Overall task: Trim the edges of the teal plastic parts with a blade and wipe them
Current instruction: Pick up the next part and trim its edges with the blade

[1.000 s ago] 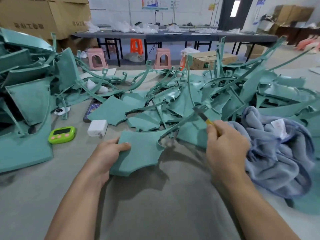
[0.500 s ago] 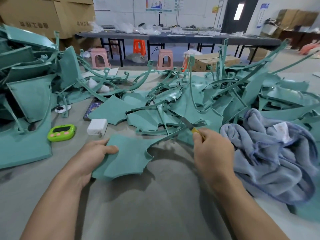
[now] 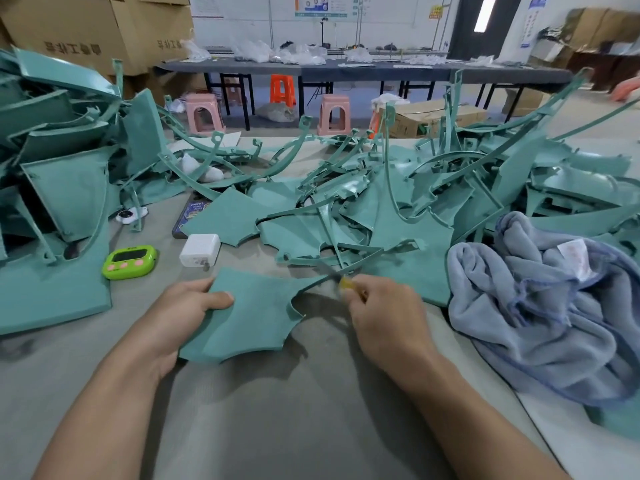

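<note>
A flat teal plastic part (image 3: pixel 254 315) with scalloped edges lies on the grey table before me. My left hand (image 3: pixel 180 313) grips its left edge, thumb on top. My right hand (image 3: pixel 384 317) holds a yellow-handled blade (image 3: pixel 337 277), whose blurred tip lies against the thin arm at the part's upper right. A crumpled grey-blue cloth (image 3: pixel 550 306) sits just right of my right hand. Many more teal parts (image 3: pixel 398 209) are piled behind.
A stack of teal panels (image 3: pixel 59 188) fills the left. A green timer (image 3: pixel 130 261), a white charger (image 3: pixel 201 252) and a phone (image 3: pixel 188 216) lie near my left hand. Stools, boxes and a long dark table stand beyond the worktable.
My right hand has moved left and down, bringing the blade from above the pile to the thin arm of the held part. My left hand has shifted the part slightly left.
</note>
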